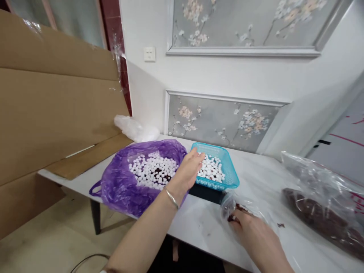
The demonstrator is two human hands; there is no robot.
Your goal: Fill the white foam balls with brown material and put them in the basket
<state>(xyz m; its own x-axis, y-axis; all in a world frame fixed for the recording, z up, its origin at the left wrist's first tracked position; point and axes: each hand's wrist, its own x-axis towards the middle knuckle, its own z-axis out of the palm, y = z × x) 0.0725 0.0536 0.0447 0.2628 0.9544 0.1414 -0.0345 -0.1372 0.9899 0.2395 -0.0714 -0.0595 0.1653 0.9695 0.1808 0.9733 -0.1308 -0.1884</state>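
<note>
While my left hand [187, 170] reaches out with its fingers loosely open, holding nothing, its fingertips sit at the near-left rim of the turquoise basket [231, 178], which I take as my landmark. That basket holds a shallow layer of small white beads [212, 168] with a few dark bits among them, and it rests on something dark beneath it. Just left of the basket, touching or nearly so, lies the purple bag [122, 185], mouth open, with many more of the same white beads showing inside. In front of the basket and a little right, my right hand [250, 229] presses down on a small clear bag [236, 206] with dark reddish pieces in it; the fingers curl over the plastic, but I cannot tell whether they truly pinch it. Well to the right of the basket lies a large clear bag [321, 201] of darker material. As I judge it, the left hand does best to steady the basket by its rim, so no beads spill onto the white table [204, 223].
</note>
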